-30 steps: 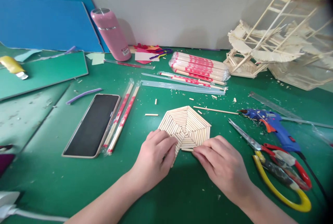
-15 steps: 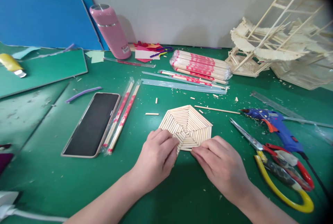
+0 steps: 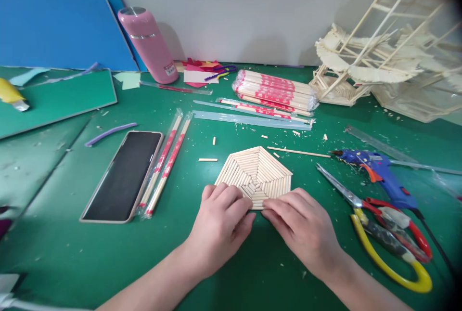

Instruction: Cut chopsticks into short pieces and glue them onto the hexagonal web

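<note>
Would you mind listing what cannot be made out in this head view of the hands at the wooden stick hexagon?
- Near edge of the stick hexagon: covered by the left hand and right hand.
- Whether the fingers grip a loose stick: hidden beneath them.
- Label on the pink bottle: too small to read.
- Stick model: cut off by the top and right edges.
- Yellow object: cut off by the left edge.

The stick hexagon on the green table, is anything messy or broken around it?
The hexagon of sticks looks whole, with the left hand and right hand pressing its near edge. Around it, though, the green mat is littered with small cut stick bits and pale crumbs. A pink bottle leans tilted against the wall.
</note>
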Tool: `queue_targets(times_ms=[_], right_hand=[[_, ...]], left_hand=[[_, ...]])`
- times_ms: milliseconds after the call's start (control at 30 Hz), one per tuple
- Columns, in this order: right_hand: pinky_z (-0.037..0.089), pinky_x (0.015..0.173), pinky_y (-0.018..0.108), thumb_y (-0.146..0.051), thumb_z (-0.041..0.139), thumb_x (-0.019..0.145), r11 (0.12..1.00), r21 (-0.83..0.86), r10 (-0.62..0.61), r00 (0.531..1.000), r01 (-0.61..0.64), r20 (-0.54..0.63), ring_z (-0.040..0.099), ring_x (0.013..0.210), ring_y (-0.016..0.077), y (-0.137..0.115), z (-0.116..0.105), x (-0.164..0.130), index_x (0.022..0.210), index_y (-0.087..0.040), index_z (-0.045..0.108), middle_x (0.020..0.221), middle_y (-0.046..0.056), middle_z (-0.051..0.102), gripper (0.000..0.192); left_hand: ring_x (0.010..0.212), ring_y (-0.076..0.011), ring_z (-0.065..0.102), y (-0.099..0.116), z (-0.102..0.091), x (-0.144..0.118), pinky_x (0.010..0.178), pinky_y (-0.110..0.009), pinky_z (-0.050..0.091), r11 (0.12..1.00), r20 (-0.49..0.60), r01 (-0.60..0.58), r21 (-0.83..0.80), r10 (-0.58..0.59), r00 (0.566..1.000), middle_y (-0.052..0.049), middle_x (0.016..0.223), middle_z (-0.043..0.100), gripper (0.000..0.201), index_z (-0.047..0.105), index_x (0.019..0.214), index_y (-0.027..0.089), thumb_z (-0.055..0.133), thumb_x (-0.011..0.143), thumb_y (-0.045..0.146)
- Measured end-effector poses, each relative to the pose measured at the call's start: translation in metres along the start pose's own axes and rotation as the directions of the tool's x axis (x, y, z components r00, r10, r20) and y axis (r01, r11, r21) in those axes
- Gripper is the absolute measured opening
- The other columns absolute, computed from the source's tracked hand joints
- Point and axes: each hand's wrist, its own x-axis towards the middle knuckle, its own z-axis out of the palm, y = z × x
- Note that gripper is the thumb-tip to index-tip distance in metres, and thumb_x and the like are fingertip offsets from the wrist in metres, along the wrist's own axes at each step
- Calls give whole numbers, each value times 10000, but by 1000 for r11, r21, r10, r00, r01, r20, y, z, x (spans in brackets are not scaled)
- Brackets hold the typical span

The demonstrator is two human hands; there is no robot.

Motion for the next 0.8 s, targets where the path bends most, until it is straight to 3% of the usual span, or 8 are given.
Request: queue_targets(times_ms=[233, 800], right_hand=[[435, 627, 283, -220, 579, 803, 981, 96, 167, 985, -169, 31, 513, 706, 147, 8, -13, -7, 945, -164, 547, 753, 25, 562, 156], [434, 615, 273, -210, 523, 827, 949, 148, 268, 960, -278, 86, 531, 704, 139, 8, -10, -8, 861, -185, 558, 753, 18, 565, 55]], left_hand=[[697, -166, 469, 4, 5, -1, 663, -338, 342, 995, 3, -67, 73, 67, 998, -37, 753, 573, 131, 598, 829, 171, 471, 837, 141], [658, -157, 442, 5, 7, 1, 627, -315, 344, 992, -9, -76, 101, 77, 997, -30, 700, 565, 170, 571, 742, 168, 445, 852, 137]])
